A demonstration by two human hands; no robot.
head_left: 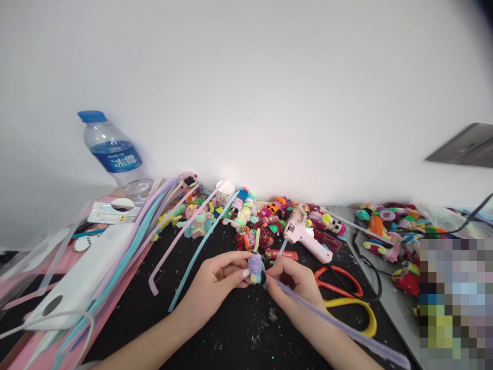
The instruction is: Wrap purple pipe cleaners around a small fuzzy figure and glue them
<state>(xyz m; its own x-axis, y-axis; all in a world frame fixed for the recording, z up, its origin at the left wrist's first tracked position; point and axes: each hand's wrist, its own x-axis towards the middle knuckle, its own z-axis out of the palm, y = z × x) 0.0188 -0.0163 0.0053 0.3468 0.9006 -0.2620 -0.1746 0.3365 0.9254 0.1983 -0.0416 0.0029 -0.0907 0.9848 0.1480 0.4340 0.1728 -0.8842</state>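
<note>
Between the fingertips of my left hand (221, 280) is a small upright pipe-cleaner figure (254, 268), wound in purple with yellow and blue below. A pale yellow stem pokes up from its top. Close on its right, my right hand (290, 285) pinches a long purple pipe cleaner (339, 321), whose free length trails over the wrist to the lower right. A small dark round part shows between the two hands; what it belongs to I cannot tell. Beyond the right hand lies a pale pink glue gun (308, 241), a glue stick pointing from its rear.
Orange-and-yellow-handled scissors (348, 303) lie beside my right forearm. Loose pink (181, 241) and blue pipe cleaners (202, 252) and a bundle (133, 246) lie left. Finished pipe-cleaner pieces (200, 218) line the wall. A water bottle (115, 154) stands back left; a black cable (379, 288) runs right.
</note>
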